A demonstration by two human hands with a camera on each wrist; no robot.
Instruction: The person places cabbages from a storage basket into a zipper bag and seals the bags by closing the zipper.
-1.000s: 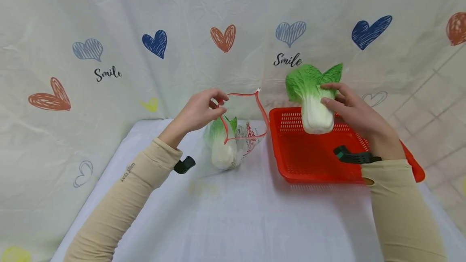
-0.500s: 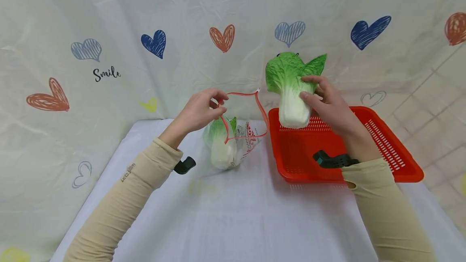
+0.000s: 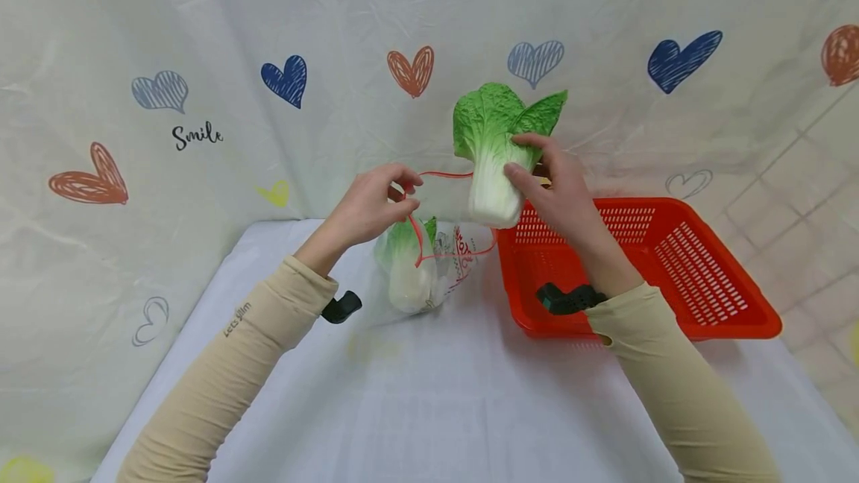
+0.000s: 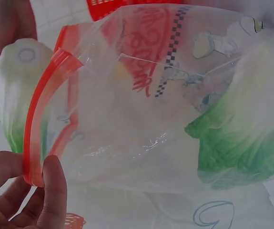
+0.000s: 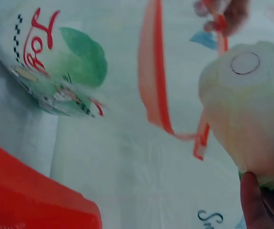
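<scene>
My left hand (image 3: pixel 382 203) pinches the red-edged rim of a clear printed zip bag (image 4: pixel 141 95) between thumb and fingers. The bag's mouth gapes toward the right. Inside it lies one bok choy-like cabbage (image 3: pixel 411 282), its green leaves (image 4: pixel 241 143) seen through the plastic in the left wrist view. My right hand (image 3: pixel 553 181) grips a second leafy cabbage (image 3: pixel 495 192), white stem end down and green leaves up, held in the air at the bag's opening. In the head view this cabbage overlaps the far right corner of the rim. Its round base (image 5: pixel 245 63) shows in the right wrist view.
A red plastic basket (image 3: pixel 678 326) with slotted walls stands on the white-covered table (image 3: pixel 429 408), right of the bag and under my right forearm. Behind the table hangs a pale sheet (image 3: pixel 349 13) printed with hearts. A black wrist mount (image 3: pixel 341 307) sits on each wrist.
My right hand has carried the cabbage leftward and slightly up, from over the basket to the bag's mouth. The left hand and bag have stayed almost still.
</scene>
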